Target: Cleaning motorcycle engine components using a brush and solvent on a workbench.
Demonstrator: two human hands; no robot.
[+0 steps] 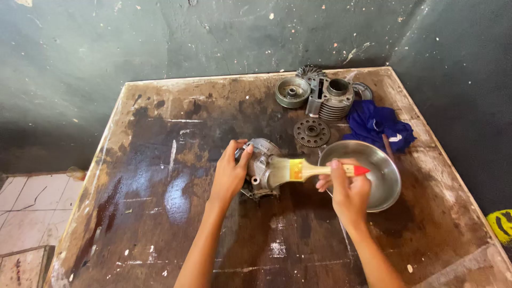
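Fingers of the left hand [229, 173] are curled around the grey engine part [260, 166] at table centre; the right hand [349, 192] is closed on the paintbrush [298, 170], bristles laid against it. Brushing is judged underway; re-wetting from the steel bowl [386, 189], right, seems called for.

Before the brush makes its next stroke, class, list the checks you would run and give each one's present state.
1. Left hand steadies the grey engine part: ok.
2. Right hand has a firm grip on the paintbrush handle: ok.
3. Bristles touch the engine part: ok.
4. Steel bowl sits beside the right hand: ok.
5. Liquid in the bowl: cannot tell.
6. Gear and cylinder lie apart from the work: ok.
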